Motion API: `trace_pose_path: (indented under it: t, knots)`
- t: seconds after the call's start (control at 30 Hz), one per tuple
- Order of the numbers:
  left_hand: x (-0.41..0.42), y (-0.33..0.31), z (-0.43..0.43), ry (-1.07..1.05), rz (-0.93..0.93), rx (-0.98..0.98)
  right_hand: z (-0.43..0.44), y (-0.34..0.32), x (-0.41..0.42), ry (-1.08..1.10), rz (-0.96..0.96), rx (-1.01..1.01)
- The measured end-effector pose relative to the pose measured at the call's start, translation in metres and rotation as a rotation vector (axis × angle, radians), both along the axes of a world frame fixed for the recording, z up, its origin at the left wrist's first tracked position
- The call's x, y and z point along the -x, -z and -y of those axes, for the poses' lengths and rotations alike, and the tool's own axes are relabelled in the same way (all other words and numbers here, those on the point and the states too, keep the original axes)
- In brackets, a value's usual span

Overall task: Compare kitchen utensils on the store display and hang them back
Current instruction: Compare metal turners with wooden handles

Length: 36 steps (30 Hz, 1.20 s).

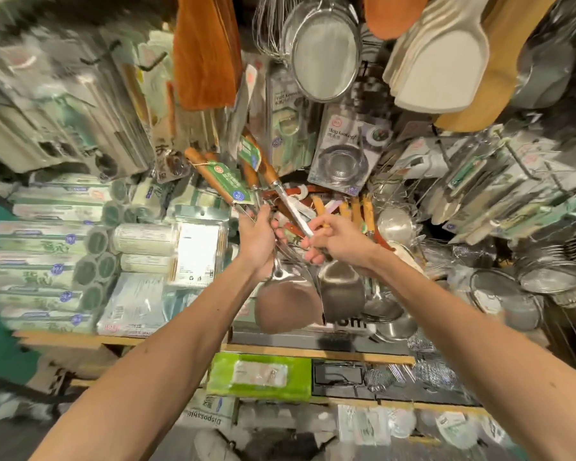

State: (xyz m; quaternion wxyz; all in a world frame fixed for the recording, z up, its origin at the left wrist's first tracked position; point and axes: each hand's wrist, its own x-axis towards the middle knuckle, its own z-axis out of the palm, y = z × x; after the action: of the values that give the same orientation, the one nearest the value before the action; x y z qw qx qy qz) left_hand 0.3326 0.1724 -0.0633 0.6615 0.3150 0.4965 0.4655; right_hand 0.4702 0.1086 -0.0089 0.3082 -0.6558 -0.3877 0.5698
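two hands (258,239) around steel spatulas (288,306)

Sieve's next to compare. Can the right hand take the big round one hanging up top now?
Probably not: the right hand is full, gripping a spatula, though nothing blocks the sieve itself.

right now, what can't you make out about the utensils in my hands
Head view: how many utensil shafts the left hand grips; the hand covers them.
Head view: print on the green tags; too small, blurred.
Head view: the hanging strainer, its hook; cut off by the top edge.
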Motion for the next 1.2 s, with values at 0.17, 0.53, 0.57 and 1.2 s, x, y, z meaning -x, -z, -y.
trace_pose_path:
  t: [0.17, 0.53, 0.57, 1.2]
  knots:
    - [0.032, 0.012, 0.012, 0.107, -0.127, 0.012, 0.021, 0.004, 0.036, 0.109, -0.028, 0.006]
    - [0.063, 0.001, 0.092, 0.321, -0.114, 0.048, 0.104, 0.019, 0.087, 0.263, -0.05, -0.043]
    - [0.064, -0.003, 0.101, 0.323, -0.108, 0.045, 0.111, 0.016, 0.089, 0.262, -0.046, -0.048]
    - [0.064, -0.149, 0.248, 0.337, -0.069, -0.236, 0.207, -0.119, 0.099, 0.263, -0.075, -0.38]
